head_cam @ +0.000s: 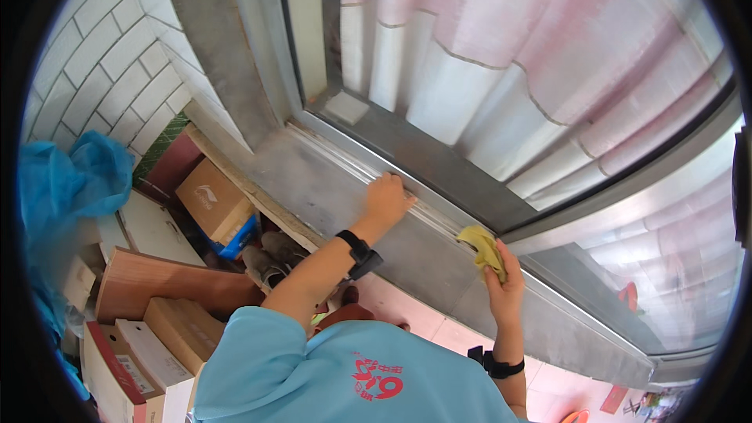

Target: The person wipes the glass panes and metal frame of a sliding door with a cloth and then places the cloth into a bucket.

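Observation:
My right hand (506, 288) pinches a crumpled yellow cloth (486, 249) just over the lower track (432, 211) of a sliding window. To the left, my left hand (386, 202) rests on the same track with its fingers curled. Whether it has something small in its fingertips cannot be made out. Beyond the track stands the framed glass pane (423, 147), with a pink and white curtain (487, 70) behind it. Along the near side of the track runs a grey stone sill (411, 258).
Below the sill at left are a brown shoebox (212, 200), a pair of shoes (273, 255), a wooden board (170, 282) and several cardboard boxes (158, 358). A blue plastic sheet (76, 176) hangs by the white tiled wall (106, 59). Pink floor tiles (405, 308) lie below the sill.

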{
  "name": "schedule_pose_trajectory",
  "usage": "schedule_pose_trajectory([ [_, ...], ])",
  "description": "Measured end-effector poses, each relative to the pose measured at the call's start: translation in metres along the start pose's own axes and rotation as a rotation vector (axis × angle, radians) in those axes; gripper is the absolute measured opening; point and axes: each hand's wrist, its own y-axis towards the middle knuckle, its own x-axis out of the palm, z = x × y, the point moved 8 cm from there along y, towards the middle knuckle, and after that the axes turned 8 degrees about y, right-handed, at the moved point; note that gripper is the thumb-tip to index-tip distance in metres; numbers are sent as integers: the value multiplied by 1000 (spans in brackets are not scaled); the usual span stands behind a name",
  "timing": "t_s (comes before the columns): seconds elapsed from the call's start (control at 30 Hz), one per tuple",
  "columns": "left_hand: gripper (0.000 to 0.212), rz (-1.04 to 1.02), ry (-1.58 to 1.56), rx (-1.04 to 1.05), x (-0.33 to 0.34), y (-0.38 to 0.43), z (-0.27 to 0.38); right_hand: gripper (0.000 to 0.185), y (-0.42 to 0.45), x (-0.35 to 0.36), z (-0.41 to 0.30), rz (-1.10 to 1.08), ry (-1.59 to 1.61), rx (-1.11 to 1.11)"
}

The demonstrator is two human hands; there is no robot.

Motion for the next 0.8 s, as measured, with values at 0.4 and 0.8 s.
schedule_pose_trajectory([
  [0.4,35,-44,41,-201,15,3,-3,47,5,22,4,34,72,17],
  [0.8,22,-114,-171,-308,42,9,-12,47,13,38,-20,-8,-14,-83],
])
